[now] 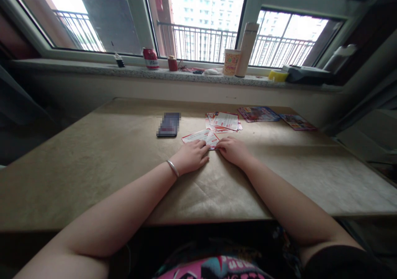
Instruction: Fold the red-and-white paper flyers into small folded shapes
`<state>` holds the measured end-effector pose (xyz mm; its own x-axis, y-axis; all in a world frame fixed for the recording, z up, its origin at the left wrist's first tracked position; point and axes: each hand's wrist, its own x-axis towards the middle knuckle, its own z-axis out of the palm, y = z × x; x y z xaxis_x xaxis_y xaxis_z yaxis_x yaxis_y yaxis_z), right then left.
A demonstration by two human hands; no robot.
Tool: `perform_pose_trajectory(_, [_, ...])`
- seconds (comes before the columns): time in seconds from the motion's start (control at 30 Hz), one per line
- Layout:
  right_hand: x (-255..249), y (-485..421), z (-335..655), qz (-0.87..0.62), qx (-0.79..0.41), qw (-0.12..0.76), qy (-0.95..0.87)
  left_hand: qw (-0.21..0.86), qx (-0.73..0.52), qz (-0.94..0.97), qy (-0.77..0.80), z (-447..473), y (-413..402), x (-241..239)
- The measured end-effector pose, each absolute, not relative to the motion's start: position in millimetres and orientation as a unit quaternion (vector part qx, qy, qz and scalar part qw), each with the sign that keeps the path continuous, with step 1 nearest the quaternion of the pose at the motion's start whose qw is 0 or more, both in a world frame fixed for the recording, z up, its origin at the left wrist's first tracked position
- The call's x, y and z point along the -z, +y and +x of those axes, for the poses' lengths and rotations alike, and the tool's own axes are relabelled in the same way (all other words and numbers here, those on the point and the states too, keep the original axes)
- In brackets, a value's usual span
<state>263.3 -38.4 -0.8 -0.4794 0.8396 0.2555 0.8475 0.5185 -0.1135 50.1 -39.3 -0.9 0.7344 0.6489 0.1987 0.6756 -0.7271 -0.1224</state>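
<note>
Two white cards with red edges and small print (197, 135) lie overlapping on the table, close in front of me. My left hand (191, 154), with a silver bangle at the wrist, rests over their near left part, its fingers stretched out and lying flat. At their right corner, my right hand (233, 150) has its fingers curled and pressed together on the card edge. Just beyond is a loose pile of similar red and white cards (228, 121). The part of the cards under my fingers is hidden.
A dark, blurred flat rectangle (169, 125) lies at left on the beige tabletop (102, 159). Colourful printed sheets (259, 114) and another one (297, 122) lie back right. The windowsill holds a red can (150, 58), a paper cup (231, 62) and a tall flask (247, 50).
</note>
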Motion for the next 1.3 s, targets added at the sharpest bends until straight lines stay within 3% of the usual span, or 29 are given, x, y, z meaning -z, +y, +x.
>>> perform_pose_trajectory(0.73, [-3.0,-39.1,267.6,-0.466,0.008,0.135,-0.874,0.093,0.046,-0.931,-0.349,47.3,-40.6,-4.0])
perform_pose_trajectory(1.3, [-13.4,-33.1,299.8,-0.528,-0.043,0.068,-0.845,0.095,0.040,-0.930,-0.354,47.2,-41.9,-5.8])
